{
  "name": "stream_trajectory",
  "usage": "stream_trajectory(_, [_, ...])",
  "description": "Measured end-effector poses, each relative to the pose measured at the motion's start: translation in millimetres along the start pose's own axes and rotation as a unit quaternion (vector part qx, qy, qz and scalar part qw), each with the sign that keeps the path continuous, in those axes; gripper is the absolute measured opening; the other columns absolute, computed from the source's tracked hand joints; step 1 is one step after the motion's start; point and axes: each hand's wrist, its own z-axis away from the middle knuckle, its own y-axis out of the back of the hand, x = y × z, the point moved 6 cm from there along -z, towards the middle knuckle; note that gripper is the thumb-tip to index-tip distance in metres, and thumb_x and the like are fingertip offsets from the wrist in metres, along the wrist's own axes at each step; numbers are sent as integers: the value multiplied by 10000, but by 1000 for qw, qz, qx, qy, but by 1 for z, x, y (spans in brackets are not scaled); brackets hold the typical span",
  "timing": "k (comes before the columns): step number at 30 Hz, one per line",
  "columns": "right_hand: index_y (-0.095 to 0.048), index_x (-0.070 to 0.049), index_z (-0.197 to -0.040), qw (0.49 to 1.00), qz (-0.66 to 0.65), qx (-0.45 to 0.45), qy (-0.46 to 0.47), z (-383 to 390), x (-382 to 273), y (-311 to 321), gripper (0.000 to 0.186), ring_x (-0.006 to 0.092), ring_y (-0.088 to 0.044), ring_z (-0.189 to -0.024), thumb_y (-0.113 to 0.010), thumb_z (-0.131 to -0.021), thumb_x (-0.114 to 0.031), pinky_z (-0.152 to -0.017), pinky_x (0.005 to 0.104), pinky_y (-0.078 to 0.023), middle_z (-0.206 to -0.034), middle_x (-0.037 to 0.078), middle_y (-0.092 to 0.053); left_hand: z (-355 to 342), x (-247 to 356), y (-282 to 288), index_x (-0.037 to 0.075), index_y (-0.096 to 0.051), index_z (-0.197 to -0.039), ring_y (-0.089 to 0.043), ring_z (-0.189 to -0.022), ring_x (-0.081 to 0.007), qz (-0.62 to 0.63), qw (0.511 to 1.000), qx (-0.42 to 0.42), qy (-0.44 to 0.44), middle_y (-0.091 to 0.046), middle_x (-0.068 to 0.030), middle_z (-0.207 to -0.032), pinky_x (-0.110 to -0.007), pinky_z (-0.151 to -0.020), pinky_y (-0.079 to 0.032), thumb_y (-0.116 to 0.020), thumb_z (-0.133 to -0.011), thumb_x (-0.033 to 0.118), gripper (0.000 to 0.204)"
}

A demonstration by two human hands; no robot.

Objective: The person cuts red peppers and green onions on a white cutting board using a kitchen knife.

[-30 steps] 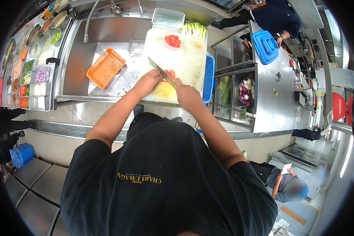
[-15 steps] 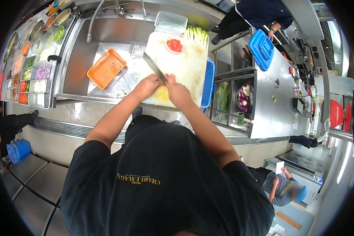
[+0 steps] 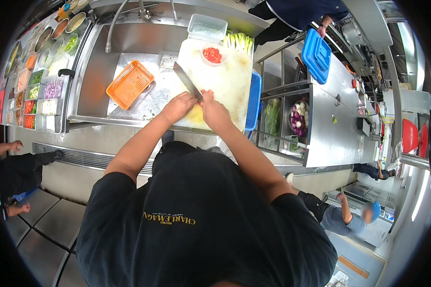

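Note:
On a white cutting board [image 3: 227, 83] my right hand [image 3: 213, 112] grips a large knife [image 3: 186, 78], its blade angled toward the upper left. Beside it my left hand [image 3: 179, 106] has curled fingers at the blade; what they press on is mostly hidden. Red chopped pieces [image 3: 208, 92] lie by the blade. A clear bowl of red pieces [image 3: 211, 55] sits higher on the board, with long green vegetable stalks [image 3: 238, 42] behind it and an empty-looking clear tub [image 3: 207, 26] at the back.
An orange basket [image 3: 130, 83] rests in the sink [image 3: 91, 71]. Ingredient containers [image 3: 50, 91] line the left. A blue bin [image 3: 254, 100] adjoins the board; onions [image 3: 299, 119] and blue lids [image 3: 316, 56] are right. Co-workers [image 3: 21, 174] [image 3: 345, 215] stand left, top right and lower right.
Both my hands and the knife have shifted slightly left on the board. The co-worker at left has moved further into view; those at top and lower right have also moved.

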Motion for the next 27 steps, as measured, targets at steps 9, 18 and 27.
stream_trajectory(9, [-488, -33, -1419, 1000, -21, -7, 1, 1, -6, 0, 340, 546, -750, -911, -568, -1139, -210, -805, 649, -575, -961, 325, -761, 6, -1, -2, 35, -778, -1101, -719, -1033, -311, 5, 1000, 13, 8, -752, -113, -1085, -424, -919, -622, -784, -898, 44, 203])
stream_trajectory(18, [-470, -22, -1523, 999, -30, -11, -5, -5, -8, 0, 455, 548, -750, -925, -591, -1121, -199, -815, 659, -567, -965, 340, -754, 9, -1, -2, 43, -779, -1060, -726, -1035, -299, 10, 999, 27, 20, -750, -93, -1081, -412, -922, -631, -816, -872, 37, 191])
stream_trajectory(27, [-488, -36, -1305, 998, -56, 24, -13, -7, -7, -7, 258, 571, -738, -877, -583, -1130, -200, -773, 667, -562, -905, 333, -746, 10, 2, 1, 44, -776, -1047, -735, -1024, -292, -1, 999, 33, -3, -757, -90, -1086, -413, -912, -632, -829, -869, 50, 186])
